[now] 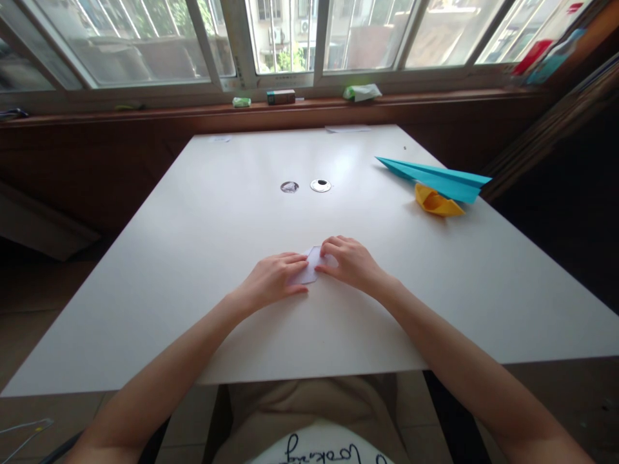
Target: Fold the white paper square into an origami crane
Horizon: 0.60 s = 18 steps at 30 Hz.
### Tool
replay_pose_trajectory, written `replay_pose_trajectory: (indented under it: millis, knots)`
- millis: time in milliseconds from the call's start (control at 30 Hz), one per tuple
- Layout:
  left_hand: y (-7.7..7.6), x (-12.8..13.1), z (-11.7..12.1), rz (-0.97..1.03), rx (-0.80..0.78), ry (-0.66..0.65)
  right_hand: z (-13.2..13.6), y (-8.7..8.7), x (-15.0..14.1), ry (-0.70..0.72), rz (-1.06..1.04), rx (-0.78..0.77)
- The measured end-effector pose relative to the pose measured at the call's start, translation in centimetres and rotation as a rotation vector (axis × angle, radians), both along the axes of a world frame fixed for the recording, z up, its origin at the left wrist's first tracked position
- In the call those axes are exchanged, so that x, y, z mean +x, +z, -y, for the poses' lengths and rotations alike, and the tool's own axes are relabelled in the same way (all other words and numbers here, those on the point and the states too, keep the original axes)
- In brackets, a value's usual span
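A small piece of folded white paper (311,265) lies near the front middle of the table, partly covered by both hands. My left hand (275,277) rests on its left part with the fingers stretched flat and the thumb apart on the near side. At the paper's right side, my right hand (352,261) has its fingers bent and its thumb against the paper, pinching it. The fingertips hide part of the right edge. How the layers are folded is too small to tell.
On the white table (193,219), a blue paper plane (435,178) lies at the right beside a yellow paper boat (438,202). Two round fittings, a left one (289,187) and a right one (320,185), sit behind my hands. A small box (281,97) stands on the windowsill.
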<state>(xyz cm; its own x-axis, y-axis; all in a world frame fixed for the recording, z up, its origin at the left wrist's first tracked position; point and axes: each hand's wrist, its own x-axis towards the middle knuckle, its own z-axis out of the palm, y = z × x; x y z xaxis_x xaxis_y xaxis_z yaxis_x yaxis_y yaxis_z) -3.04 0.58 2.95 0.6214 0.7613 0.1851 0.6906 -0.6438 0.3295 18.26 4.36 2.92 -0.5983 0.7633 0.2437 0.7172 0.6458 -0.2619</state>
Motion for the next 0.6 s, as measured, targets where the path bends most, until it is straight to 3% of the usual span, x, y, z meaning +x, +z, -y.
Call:
replay_pose_trajectory:
  millis: [133,267,367,600]
  knots:
    - [-1.0,-0.3,-0.8,0.027,-0.009,-0.081,0.0,0.0,0.2,0.074,-0.063,0.048]
    - [-1.9,-0.6,-1.4,0.100,-0.038,-0.128,0.2,-0.2,0.2,0.195,-0.093,-0.089]
    - [-2.4,-0.8,-1.7,0.156,-0.038,-0.120,0.2,-0.1,0.2,0.184,-0.073,-0.166]
    - [-2.7,-1.1,-2.0,0.209,-0.043,-0.013,0.1,-0.3,0.2,0.124,-0.047,-0.109]
